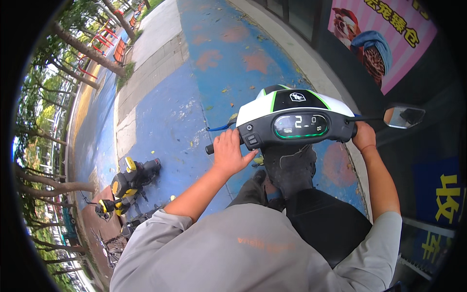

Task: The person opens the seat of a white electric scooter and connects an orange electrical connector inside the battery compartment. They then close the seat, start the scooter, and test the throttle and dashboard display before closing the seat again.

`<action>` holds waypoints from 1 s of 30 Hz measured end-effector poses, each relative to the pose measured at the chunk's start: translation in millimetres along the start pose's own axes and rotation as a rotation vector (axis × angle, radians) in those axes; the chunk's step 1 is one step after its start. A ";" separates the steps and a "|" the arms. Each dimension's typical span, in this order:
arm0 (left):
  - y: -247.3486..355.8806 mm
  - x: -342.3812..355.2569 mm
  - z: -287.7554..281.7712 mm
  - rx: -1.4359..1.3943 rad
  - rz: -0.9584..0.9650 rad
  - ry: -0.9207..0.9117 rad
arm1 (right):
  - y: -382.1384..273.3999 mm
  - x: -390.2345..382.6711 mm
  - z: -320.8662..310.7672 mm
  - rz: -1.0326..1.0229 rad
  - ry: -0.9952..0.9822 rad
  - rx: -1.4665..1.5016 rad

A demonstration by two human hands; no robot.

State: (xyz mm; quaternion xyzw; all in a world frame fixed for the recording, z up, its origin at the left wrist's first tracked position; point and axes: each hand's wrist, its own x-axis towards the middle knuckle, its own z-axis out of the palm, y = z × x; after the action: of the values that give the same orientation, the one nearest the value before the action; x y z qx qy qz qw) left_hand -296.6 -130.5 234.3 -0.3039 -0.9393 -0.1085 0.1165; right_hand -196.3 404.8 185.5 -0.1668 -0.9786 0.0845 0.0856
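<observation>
An electric scooter with a white, black and green handlebar cover [253, 112] is under me. Its lit display [301, 127] faces me. My left hand [228, 152] is closed round the left handlebar grip [209, 149], the thumb stretched toward the switch buttons [252, 140]. A blue brake lever [220, 128] sticks out ahead of that hand. On the other side my right hand [364, 136] wraps the right grip, which is mostly hidden beneath it. Beyond it a mirror [404, 117] juts out to the right. The black seat [328, 226] shows below, beside my dark shoe [260, 176].
Blue painted pavement [165, 107] with reddish patches and fallen leaves runs ahead. A kerb and a dark shopfront with a pink poster [401, 46] line the right. At left stand a parked yellow and black scooter [127, 180], trees [87, 48] and a red bench [119, 50].
</observation>
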 end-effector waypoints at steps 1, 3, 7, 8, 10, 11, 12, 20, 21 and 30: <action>-0.3 0.7 -2.0 -0.010 -0.008 -0.011 | 0.6 0.7 0.0 -0.010 0.006 -0.010; -2.7 1.1 -4.3 -0.035 -0.009 0.000 | -0.5 3.4 -2.5 -0.017 -0.045 -0.049; -2.0 2.4 -7.2 -0.108 -0.027 -0.037 | 1.5 3.7 -0.9 -0.011 -0.037 -0.077; -3.1 1.3 -4.7 -0.125 -0.021 0.014 | -5.6 3.2 -5.8 0.003 -0.046 -0.070; -0.9 0.8 -5.6 -0.149 -0.033 0.035 | -13.5 3.9 -13.3 0.033 -0.069 -0.046; 0.2 -0.7 -1.5 -0.169 -0.040 0.043 | -10.2 1.8 -11.3 0.051 -0.084 -0.028; 2.2 0.4 1.1 -0.165 -0.062 0.022 | 5.1 -1.0 -6.0 0.048 -0.103 -0.075; -1.3 -0.2 -2.3 -0.273 -0.084 -0.009 | -17.1 8.9 -14.0 0.192 -0.211 0.145; -1.2 -1.6 -2.2 -0.272 -0.096 -0.013 | -1.5 14.4 -5.6 0.169 -0.208 0.150; -7.8 1.5 -5.6 -0.237 -0.041 -0.091 | 81.5 -1.4 31.4 0.269 -0.215 0.611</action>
State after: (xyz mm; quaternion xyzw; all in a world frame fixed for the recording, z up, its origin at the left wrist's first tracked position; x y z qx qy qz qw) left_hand -301.6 -137.4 239.1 -0.3011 -0.9302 -0.2070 0.0350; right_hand -175.8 475.8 139.0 -0.2509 -0.8808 0.4012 0.0160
